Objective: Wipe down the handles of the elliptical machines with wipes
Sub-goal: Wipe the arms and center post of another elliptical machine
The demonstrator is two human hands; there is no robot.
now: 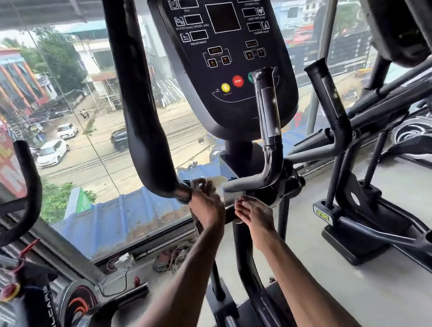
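- Window [64,101]: a wide pane beyond both hands, with a street and cars below.
- Elliptical machine [242,239]: its black post rises between the two forearms, and both hands are raised to its middle joint.
- Second machine [347,206]: well apart, off to the right of the right hand.
- Exercise bike [30,178]: well apart, off to the left of the left hand.
- Console [199,96]: directly above both hands, screens dark.
- Long handle [136,105]: it sweeps down from the top, and its lower end meets the left hand.
- Short handle [270,115]: upright above the right hand; it bends into a grey bar that runs toward the left hand.
- Left hand [207,206]: fingers curled, gripping the wipe just beside the long handle's lower end.
- Right hand [256,212]: just right of the left hand, below the grey bar, fingers reaching up; whether they pinch anything cannot be told.
- Wipe [217,185]: pale and bunched at the left hand's fingertips, against the inner end of the grey bar.
- Stop button [238,81]: red, high above the right hand.
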